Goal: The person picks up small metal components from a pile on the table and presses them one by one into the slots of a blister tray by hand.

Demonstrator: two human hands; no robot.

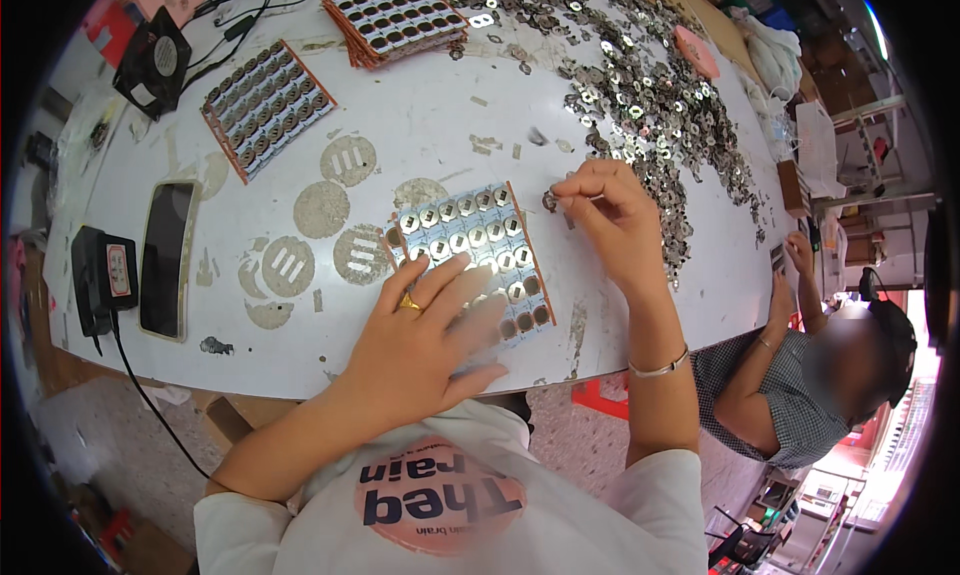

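Observation:
On the white table in front of me lies a panel (500, 230) of small blue circuit boards with orange edge strips. Shiny metal plates sit in many of its round spots, while several dark round spots show along its near right edge. My left hand (400, 360), a ring on one finger, rests over the panel's near left part with fingers spread; some fingers are blurred. To the right of the panel, my right hand (618, 225) pinches a small metal plate (550, 201) between thumb and fingertips, above the table.
Loose metal plates (650, 105) are heaped at the far right. Stacked panels (395, 15) and a single panel (265, 105) lie farther off. A phone (168, 260), black adapter (105, 275) and small fan (153, 63) stand left. Another person (790, 385) sits at the right.

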